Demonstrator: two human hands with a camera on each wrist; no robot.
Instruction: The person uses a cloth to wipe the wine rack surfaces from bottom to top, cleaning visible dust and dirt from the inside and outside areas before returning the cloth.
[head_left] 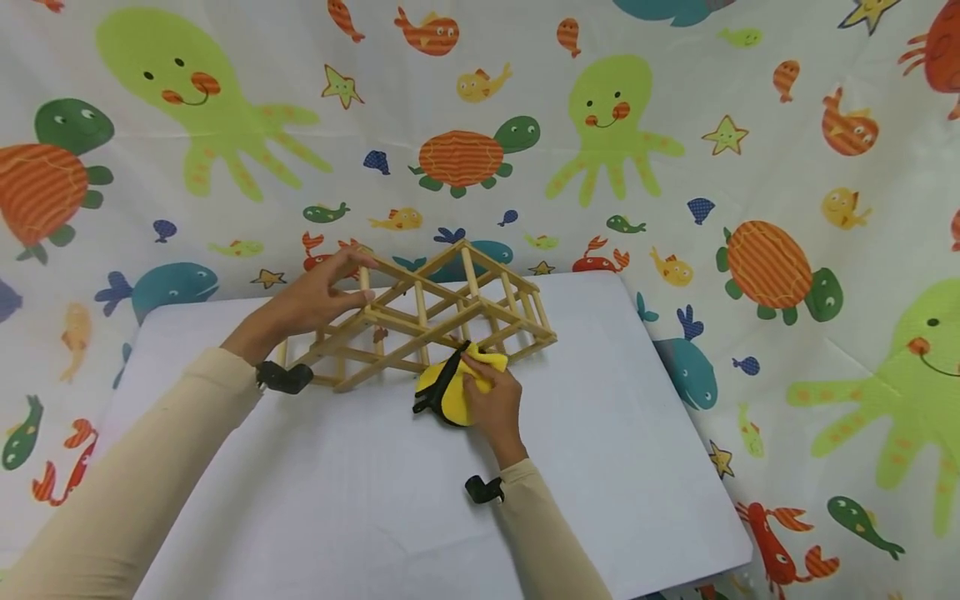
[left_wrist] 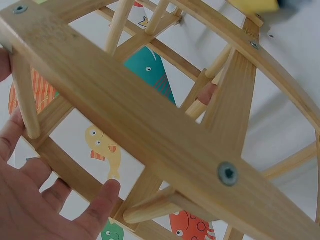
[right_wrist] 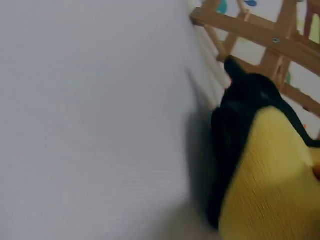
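A wooden rack of crossed slats and round dowels, joined by metal screws, stands toward the back of the white table. My left hand grips its left end, with fingers over the upper part. Close up in the left wrist view, the fingers lie against the slats and dowels. My right hand pinches a soft yellow cloth piece with black trim at the rack's front lower side. In the right wrist view this cloth piece bulges beside the rack's slats, with the hand mostly out of frame.
The white table has rounded corners and spreads out around the rack. Behind and beside it hangs a curtain printed with sea animals. Small black cameras sit on both wrists, over beige sleeves.
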